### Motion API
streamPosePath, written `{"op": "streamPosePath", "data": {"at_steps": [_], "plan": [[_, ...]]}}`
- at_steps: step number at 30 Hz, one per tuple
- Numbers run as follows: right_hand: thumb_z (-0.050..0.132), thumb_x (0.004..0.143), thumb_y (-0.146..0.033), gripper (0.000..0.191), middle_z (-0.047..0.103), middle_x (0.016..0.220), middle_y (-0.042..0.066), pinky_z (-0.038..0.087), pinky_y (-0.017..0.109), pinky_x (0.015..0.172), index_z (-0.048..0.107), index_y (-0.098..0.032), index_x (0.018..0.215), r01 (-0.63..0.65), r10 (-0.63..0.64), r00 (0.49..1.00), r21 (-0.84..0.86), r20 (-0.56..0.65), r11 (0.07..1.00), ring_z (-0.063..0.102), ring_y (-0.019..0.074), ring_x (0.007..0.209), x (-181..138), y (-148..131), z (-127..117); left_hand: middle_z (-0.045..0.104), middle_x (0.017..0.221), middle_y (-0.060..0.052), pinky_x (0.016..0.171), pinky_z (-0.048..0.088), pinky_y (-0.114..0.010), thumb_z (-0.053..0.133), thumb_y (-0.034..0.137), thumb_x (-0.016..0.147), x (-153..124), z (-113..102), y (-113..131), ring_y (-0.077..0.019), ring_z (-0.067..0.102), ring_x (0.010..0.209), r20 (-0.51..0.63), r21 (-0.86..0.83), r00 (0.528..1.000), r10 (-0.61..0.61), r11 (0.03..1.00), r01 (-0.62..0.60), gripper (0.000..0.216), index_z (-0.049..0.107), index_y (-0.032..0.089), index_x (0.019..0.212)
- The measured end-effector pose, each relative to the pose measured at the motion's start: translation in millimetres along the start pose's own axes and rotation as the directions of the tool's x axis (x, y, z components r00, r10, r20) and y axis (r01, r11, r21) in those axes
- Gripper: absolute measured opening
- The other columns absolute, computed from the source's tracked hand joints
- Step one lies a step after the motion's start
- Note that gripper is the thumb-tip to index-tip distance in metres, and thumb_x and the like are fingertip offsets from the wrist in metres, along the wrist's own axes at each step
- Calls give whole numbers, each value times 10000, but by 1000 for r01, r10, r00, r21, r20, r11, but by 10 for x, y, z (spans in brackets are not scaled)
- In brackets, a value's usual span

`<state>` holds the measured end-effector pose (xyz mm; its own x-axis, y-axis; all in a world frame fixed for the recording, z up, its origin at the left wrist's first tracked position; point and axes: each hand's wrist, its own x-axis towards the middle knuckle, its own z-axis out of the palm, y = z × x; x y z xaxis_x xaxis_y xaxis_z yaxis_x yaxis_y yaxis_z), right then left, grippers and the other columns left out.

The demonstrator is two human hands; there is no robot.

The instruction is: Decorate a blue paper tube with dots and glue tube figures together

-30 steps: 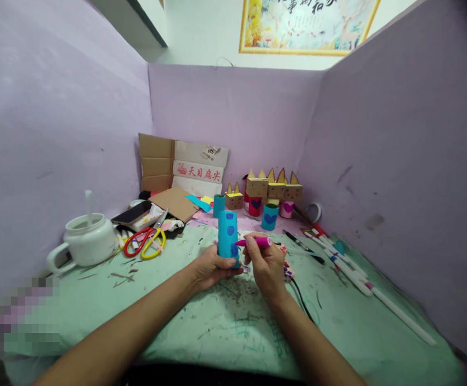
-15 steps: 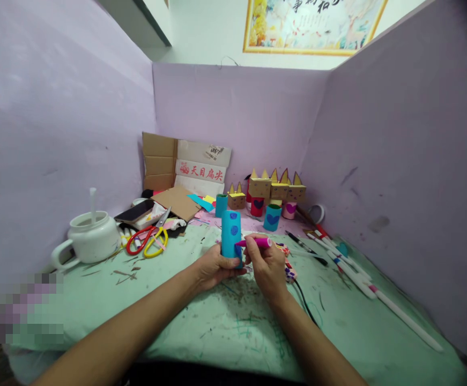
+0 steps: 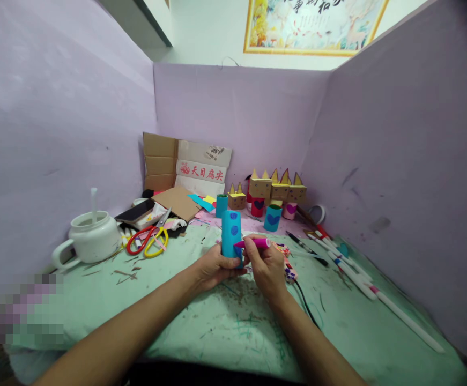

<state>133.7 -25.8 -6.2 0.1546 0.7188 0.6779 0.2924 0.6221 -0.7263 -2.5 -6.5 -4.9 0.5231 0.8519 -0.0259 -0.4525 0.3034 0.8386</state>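
Observation:
Upright in my left hand (image 3: 217, 266) is a blue paper tube (image 3: 227, 236), gripped round its lower part. Dark blue round spots run down the tube's front, with a further dark blue patch near the bottom. My right hand (image 3: 266, 262) is closed on a magenta marker (image 3: 257, 244), whose tip is at the tube's surface, beside the lower patch. Behind my right hand lies a patterned object (image 3: 290, 271) with a black cord, partly hidden.
At the left are a white teapot-like mug (image 3: 92, 238), red-and-yellow scissors (image 3: 158, 238) and a phone (image 3: 135, 211). Cardboard cat heads (image 3: 260, 187) on coloured tubes stand at the back, near a blue heart tube (image 3: 273, 219). Several markers (image 3: 354, 276) lie right. Purple walls (image 3: 233, 107) enclose the table.
The magenta marker's tip has shifted very slightly left across the tube. My left hand and the tube stay almost where they were.

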Motion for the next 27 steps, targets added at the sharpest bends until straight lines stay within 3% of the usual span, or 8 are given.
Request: {"op": "streamPosePath", "data": {"at_steps": [10,15,23,27], "plan": [[561,900,-361,221,634,629,-2,474,261,553,649,-192,788,21,-21,999,7,33,1000,586,147,554,3,1,-10,672,886,-64,823,482,-391,956,214,366,5,4,-6,-217,621,850,3,4,1000,-7,1000,7,657,704,146,968],[561,893,-365,233,625,595,-6,470,261,547,648,-192,763,-2,2,999,-9,46,1000,596,153,543,7,-10,-20,655,807,-46,838,467,-380,946,217,397,19,-35,13,-190,611,797,49,-7,999,14,1000,-14,556,702,132,889],[561,885,-378,263,584,535,-20,448,255,511,647,-186,727,-17,18,1000,-26,26,1000,564,143,494,8,0,-21,661,780,-45,824,484,-366,935,167,417,19,-63,29,-189,623,792,34,-40,999,12,999,-11,493,687,121,840],[576,882,-388,263,585,544,-25,449,250,494,645,-182,735,-38,39,999,54,-17,998,555,130,473,13,-31,-19,684,819,-62,805,499,-370,879,95,478,4,-48,30,-201,640,798,16,-54,1000,7,999,-6,466,676,120,897]]}}
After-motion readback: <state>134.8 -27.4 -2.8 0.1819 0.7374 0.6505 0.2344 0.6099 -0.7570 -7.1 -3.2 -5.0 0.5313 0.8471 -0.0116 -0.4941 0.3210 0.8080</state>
